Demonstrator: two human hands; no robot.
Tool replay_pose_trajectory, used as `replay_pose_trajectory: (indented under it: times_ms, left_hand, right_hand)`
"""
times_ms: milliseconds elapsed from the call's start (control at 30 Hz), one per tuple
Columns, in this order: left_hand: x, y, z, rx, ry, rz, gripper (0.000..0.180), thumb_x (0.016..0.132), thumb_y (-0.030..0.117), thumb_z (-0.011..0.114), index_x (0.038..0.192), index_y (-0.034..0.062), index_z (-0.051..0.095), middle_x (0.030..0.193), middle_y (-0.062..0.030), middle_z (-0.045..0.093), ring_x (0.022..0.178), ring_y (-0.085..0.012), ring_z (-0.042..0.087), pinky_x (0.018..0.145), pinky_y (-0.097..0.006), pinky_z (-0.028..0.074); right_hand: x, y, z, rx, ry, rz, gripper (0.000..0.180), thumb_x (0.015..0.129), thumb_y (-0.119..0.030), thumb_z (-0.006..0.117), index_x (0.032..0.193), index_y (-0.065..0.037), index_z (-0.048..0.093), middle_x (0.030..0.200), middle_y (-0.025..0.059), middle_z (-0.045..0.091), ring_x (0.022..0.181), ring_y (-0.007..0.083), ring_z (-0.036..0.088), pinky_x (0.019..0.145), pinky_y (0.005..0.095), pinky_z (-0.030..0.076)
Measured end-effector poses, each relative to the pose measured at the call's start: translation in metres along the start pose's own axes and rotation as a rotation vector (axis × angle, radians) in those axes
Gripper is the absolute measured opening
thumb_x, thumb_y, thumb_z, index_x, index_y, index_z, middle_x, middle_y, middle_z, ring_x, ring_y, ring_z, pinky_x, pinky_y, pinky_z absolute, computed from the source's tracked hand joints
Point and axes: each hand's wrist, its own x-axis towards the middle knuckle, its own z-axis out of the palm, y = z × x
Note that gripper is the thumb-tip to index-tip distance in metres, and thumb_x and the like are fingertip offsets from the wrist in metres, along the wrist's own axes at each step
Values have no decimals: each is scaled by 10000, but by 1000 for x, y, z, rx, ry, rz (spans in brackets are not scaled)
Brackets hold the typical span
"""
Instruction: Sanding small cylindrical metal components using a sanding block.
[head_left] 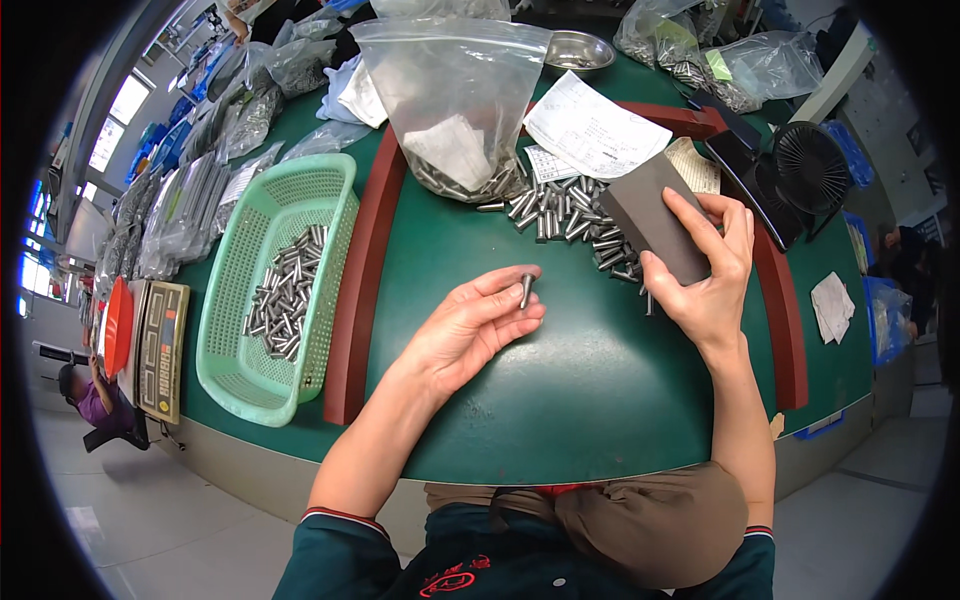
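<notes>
Resting palm-up on bare green mat with open room around it, the left hand (470, 330) pinches one metal pin (526, 290) for viewing, just short of the pin pile (570, 215), where the right hand (705, 285) clasps a grey block (652, 215) against the pile's right edge, the mesh basket (335, 185) well left.

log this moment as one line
left hand: holds metal pin | right hand: grips grey block | pin pile on green mat
</notes>
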Motion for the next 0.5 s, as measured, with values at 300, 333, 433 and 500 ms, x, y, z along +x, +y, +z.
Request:
replay_pose_trajectory:
  times_ms: [300, 333, 433, 500]
  left_hand:
    - [0, -2, -5, -190, -63, -76, 202, 944, 85, 611, 1117, -12, 570, 960, -109, 669, 845, -163, 677, 790, -275, 577]
    - [0, -2, -6, -201, -71, -79, 165, 938, 95, 629, 1065, 2, 581, 960, -108, 668, 865, -171, 671, 800, -278, 576]
    - [1, -3, -3, -195, -48, -82, 163, 939, 96, 629, 1062, 0, 582, 963, -108, 669, 864, -170, 672, 801, -278, 576]
    - [1, -4, -3, -190, -48, -79, 159, 939, 95, 628, 1059, 1, 582, 964, -108, 669, 863, -171, 672, 800, -277, 575]
  right_hand:
    - [-3, -20, 3, 84, -163, -144, 610, 504, -209, 775, 1101, -106, 703, 1027, 136, 557, 925, 287, 516, 791, 388, 377]
    - [-4, -23, 5, 102, -172, -160, 613, 502, -211, 776, 1101, -106, 703, 1026, 137, 558, 924, 286, 517, 786, 386, 374]
    - [-7, -27, 5, 131, -197, -184, 617, 504, -217, 779, 1108, -116, 704, 1026, 141, 562, 922, 287, 520, 776, 385, 364]
    - [-7, -29, 5, 136, -205, -189, 617, 506, -215, 778, 1110, -116, 702, 1028, 140, 561, 919, 290, 521, 784, 396, 367]
